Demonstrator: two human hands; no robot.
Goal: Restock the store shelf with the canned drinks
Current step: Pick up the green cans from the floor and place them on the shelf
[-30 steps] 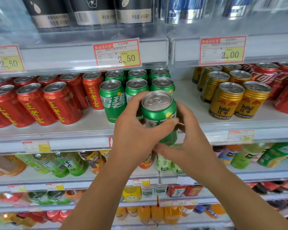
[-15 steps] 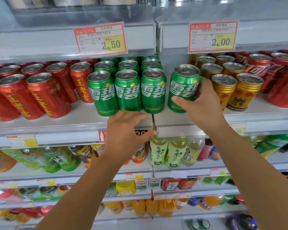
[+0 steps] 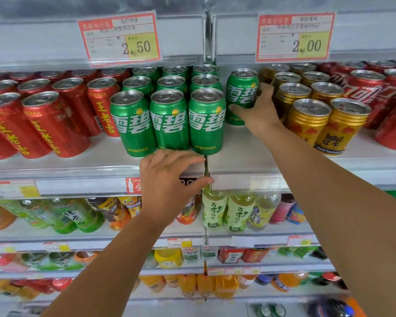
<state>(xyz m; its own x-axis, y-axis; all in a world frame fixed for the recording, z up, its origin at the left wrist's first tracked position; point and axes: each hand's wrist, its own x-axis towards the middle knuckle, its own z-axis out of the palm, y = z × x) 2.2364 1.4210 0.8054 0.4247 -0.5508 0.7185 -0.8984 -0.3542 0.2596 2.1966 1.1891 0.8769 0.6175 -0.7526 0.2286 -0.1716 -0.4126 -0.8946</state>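
A single green can (image 3: 241, 94) stands upright on the shelf (image 3: 249, 161), to the right of three rows of matching green cans (image 3: 169, 120) and set further back than their front row. My right hand (image 3: 258, 113) wraps around its right side, thumb on its front. My left hand (image 3: 169, 186) rests on the shelf's front edge below the green cans, fingers spread, holding nothing.
Red cans (image 3: 55, 124) fill the shelf at the left. Gold cans (image 3: 318, 124) stand just right of my right hand, with more red cans (image 3: 375, 99) beyond. Price tags (image 3: 120, 38) hang above. Bottled drinks (image 3: 226, 211) fill the lower shelves.
The green can went from both hands in front of the shelf onto the shelf at the right of the green rows, then further back. My left hand dropped to the shelf edge.
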